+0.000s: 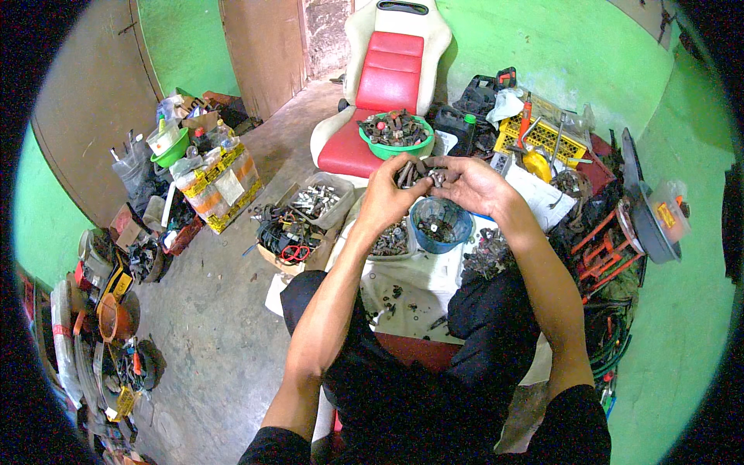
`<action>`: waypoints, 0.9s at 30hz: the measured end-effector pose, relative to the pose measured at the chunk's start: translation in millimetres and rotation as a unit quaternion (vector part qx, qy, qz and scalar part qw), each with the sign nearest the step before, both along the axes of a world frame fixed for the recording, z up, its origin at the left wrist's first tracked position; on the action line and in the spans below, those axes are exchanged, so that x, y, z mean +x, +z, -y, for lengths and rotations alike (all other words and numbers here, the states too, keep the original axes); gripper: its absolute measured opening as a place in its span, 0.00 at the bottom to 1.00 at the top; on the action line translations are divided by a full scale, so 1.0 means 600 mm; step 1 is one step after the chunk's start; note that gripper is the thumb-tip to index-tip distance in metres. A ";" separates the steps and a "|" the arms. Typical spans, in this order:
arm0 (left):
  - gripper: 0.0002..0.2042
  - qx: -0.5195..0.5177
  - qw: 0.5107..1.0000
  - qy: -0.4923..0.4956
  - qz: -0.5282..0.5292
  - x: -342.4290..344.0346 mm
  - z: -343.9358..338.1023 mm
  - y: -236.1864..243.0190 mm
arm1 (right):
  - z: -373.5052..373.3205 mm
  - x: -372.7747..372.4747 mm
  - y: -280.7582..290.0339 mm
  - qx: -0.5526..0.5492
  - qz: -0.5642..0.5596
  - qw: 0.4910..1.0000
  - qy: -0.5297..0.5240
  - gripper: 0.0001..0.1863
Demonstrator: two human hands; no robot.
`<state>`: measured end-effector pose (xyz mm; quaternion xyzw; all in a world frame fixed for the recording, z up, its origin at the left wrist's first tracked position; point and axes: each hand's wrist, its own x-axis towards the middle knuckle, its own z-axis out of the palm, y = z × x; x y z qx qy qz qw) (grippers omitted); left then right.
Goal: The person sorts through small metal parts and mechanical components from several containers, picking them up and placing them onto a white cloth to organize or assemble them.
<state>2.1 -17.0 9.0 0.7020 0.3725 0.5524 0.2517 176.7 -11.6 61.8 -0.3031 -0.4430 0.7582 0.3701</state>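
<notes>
My left hand [391, 198] and my right hand [477, 186] are raised together at the middle of the view, closed round a bunch of small dark, dirty metal parts [411, 175] whose exact kind I cannot make out. Just below them is a blue tub [449, 240] with small parts in it. Beside that, partly behind my left forearm, a pale container [391, 239] holds more small dark parts. Beyond my hands, a green basin [418, 147] full of mixed parts sits on the red-and-white seat [387, 62].
A dark heap of parts [480, 256] is right of the tub. A silver-parts container [318, 201] and cable box [287, 240] stand left. Yellow crates [535, 132], a red metal frame [601, 256] and tools line the right wall. Taped cartons [217, 194] and clutter line the left.
</notes>
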 end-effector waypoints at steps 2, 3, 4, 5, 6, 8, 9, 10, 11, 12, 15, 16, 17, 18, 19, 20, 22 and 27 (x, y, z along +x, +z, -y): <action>0.15 -0.009 0.999 0.014 -0.036 0.001 -0.003 0.003 | -0.009 0.013 -0.012 0.041 0.026 0.999 -0.001 0.19; 0.15 -0.033 0.998 0.001 -0.057 -0.002 -0.003 0.004 | -0.006 0.011 -0.011 0.042 0.046 0.998 -0.008 0.19; 0.16 -0.057 0.995 -0.012 -0.078 -0.006 -0.004 0.010 | -0.002 0.005 -0.008 0.042 0.066 0.997 -0.016 0.20; 0.16 -0.082 0.991 -0.025 -0.099 -0.010 -0.009 0.013 | -0.001 0.003 -0.007 0.043 0.085 0.995 -0.024 0.20; 0.17 -0.061 0.993 -0.048 -0.088 -0.012 -0.019 0.010 | -0.011 0.007 -0.017 0.050 0.095 0.994 -0.021 0.18; 0.18 -0.119 0.985 -0.079 -0.092 -0.019 -0.037 0.006 | -0.032 0.016 -0.040 0.047 0.092 0.994 -0.020 0.18; 0.19 -0.160 0.978 -0.106 -0.077 -0.022 -0.048 -0.003 | -0.041 0.017 -0.052 0.045 0.091 0.995 -0.017 0.18; 0.18 -0.157 0.978 -0.110 -0.088 -0.023 -0.058 -0.012 | -0.049 0.018 -0.062 0.055 0.107 0.993 -0.012 0.17; 0.18 -0.153 0.977 -0.113 -0.099 -0.024 -0.069 -0.020 | -0.057 0.019 -0.072 0.046 0.117 0.992 -0.010 0.16; 0.18 -0.151 0.975 -0.116 -0.112 -0.026 -0.079 -0.033 | -0.063 0.019 -0.085 0.036 0.126 0.991 -0.007 0.16; 0.16 -0.199 0.967 -0.080 -0.135 -0.050 -0.113 -0.072 | -0.102 0.005 -0.157 0.004 0.137 0.991 -0.008 0.15; 0.14 -0.228 0.960 -0.056 -0.154 -0.055 -0.122 -0.070 | -0.114 -0.001 -0.173 0.000 0.156 0.988 0.002 0.15; 0.14 -0.283 0.949 -0.066 -0.125 -0.057 -0.125 -0.071 | -0.122 -0.006 -0.189 -0.004 0.176 0.984 0.012 0.15; 0.14 -0.307 0.945 -0.066 -0.091 -0.058 -0.115 -0.059 | -0.121 -0.022 -0.193 0.003 0.188 0.982 -0.005 0.16; 0.14 -0.330 0.940 -0.067 -0.056 -0.058 -0.106 -0.053 | -0.119 -0.038 -0.197 0.007 0.197 0.980 -0.030 0.15; 0.14 -0.320 0.944 -0.079 -0.019 -0.062 -0.109 -0.061 | -0.117 -0.054 -0.200 0.010 0.205 0.977 -0.057 0.15; 0.17 -0.329 0.943 -0.053 -0.022 -0.072 -0.106 -0.053 | -0.103 -0.083 -0.176 0.010 0.234 0.968 -0.091 0.17; 0.24 -0.356 0.934 -0.021 -0.005 -0.080 -0.095 -0.042 | -0.161 -0.070 -0.190 0.049 0.323 0.942 -0.080 0.21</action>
